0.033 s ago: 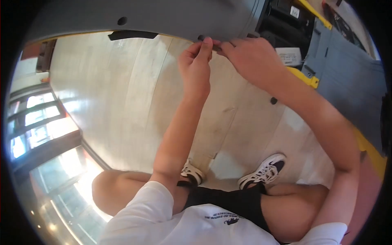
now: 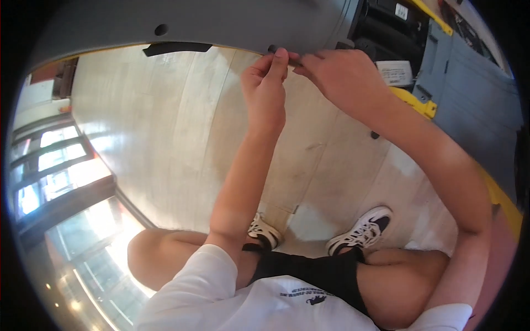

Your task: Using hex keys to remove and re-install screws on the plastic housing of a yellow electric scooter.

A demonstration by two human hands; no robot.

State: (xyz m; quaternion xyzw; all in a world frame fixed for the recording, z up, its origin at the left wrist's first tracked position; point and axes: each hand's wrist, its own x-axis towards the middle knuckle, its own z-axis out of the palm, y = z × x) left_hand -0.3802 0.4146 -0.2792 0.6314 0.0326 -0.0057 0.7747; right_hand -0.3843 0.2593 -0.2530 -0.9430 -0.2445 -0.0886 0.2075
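At the lower edge of a large grey panel point(image 2: 232, 22), my two hands work close together. My left hand point(image 2: 266, 77) is closed, thumb and fingers pinched on a small dark piece point(image 2: 272, 49) whose kind I cannot make out. Just to its right, my right hand point(image 2: 345, 77) has its fingers bent and pressed together at the same edge; its fingertips are partly hidden, and so is anything between them. Beyond the right hand lies an uncovered black compartment point(image 2: 381, 41) with dark cylindrical parts and a white label point(image 2: 395, 73).
A yellow bracket point(image 2: 413, 102) and a blue-grey panel point(image 2: 475, 105) flank the compartment on the right. The grey panel has a round hole point(image 2: 160, 30) and a black strip point(image 2: 176, 48) under its edge. A small black object point(image 2: 375, 134) lies on the wooden floor point(image 2: 165, 127).
The view has shifted slightly, so most things sit a little to one side. Both hands keep the same grip at the panel's edge.
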